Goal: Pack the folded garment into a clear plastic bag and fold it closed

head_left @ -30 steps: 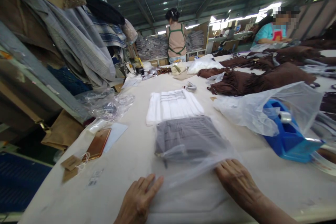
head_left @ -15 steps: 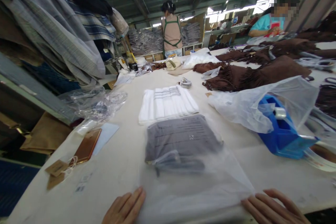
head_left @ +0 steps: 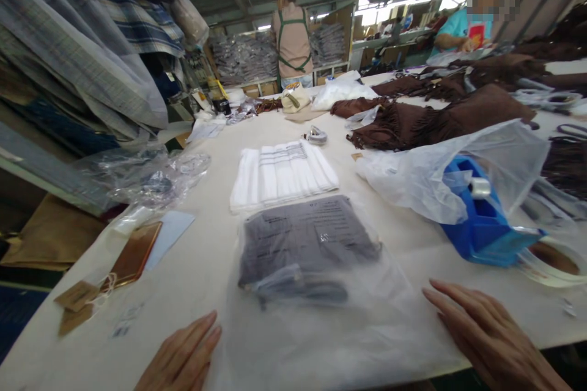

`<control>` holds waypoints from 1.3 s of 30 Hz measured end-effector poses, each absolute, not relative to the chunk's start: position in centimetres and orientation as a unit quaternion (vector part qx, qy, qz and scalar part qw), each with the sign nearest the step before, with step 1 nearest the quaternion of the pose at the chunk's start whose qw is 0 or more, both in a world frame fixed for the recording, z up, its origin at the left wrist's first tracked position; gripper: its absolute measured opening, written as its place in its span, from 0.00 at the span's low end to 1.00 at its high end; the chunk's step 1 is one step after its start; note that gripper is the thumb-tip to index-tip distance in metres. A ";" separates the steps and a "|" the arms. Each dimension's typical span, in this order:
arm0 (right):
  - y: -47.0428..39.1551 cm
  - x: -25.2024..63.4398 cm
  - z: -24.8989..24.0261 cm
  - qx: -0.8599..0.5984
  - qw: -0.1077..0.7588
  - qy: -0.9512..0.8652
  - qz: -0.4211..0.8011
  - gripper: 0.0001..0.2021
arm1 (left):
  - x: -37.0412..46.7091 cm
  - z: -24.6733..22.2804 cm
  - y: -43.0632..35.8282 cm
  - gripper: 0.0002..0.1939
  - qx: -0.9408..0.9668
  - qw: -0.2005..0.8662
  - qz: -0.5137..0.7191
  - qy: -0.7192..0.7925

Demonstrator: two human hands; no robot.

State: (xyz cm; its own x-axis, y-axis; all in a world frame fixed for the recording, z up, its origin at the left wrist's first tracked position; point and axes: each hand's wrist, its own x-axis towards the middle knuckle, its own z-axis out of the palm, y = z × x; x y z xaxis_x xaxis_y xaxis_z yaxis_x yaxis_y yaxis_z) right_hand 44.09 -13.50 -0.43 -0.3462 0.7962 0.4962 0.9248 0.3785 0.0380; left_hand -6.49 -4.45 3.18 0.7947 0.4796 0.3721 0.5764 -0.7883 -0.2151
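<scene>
A folded dark grey garment [head_left: 284, 244] lies inside a translucent plastic bag [head_left: 367, 336] on the table in front of me. The lower part of the bag spreads flat toward me. My left hand [head_left: 183, 348] rests beside the bag's left edge, fingers stretched out and holding nothing. On the other side my right hand [head_left: 486, 327] is by the bag's right edge, its fingers extended and a little apart. Whether either hand touches the plastic, I cannot tell. Just behind the bag lies a folded white striped cloth [head_left: 284, 174].
Right of the bag are a blue tape dispenser [head_left: 486, 232], a tape roll [head_left: 554, 259] and brown fringed fabric [head_left: 426, 116]. To the left lie a phone [head_left: 135, 253], cardboard tags [head_left: 76, 305] and crumpled clear plastic [head_left: 169, 177]. Two people [head_left: 293, 36] are farther back.
My right hand has moved up and away from the bag's lower right corner. The left hand has shifted slightly outward. The whole view has shifted a little, and the bag lies flat.
</scene>
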 end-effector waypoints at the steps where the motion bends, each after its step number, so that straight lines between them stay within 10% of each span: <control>1: -12.3 43.9 -0.1 -0.517 0.190 -0.821 -0.154 0.24 | -5.7 3.3 -3.9 0.24 -0.935 0.149 -0.147 -0.286; 25: -5.5 42.5 3.4 -0.386 0.182 -0.895 0.128 0.21 | -2.3 4.1 -1.5 0.21 -0.958 0.056 -0.174 -0.220; 31: -3.4 40.2 3.5 -0.551 0.297 -0.675 0.392 0.28 | -0.8 3.1 1.2 0.24 -0.770 -0.152 -0.239 -0.573; 36: -3.1 38.6 1.3 -0.689 0.313 -0.611 0.233 0.23 | -0.1 1.4 2.7 0.13 -0.770 0.000 -0.234 -0.593; 39: -3.9 37.9 -0.7 -0.701 0.277 -0.656 0.047 0.20 | -0.1 0.9 3.6 0.24 -0.813 0.148 -0.106 -0.554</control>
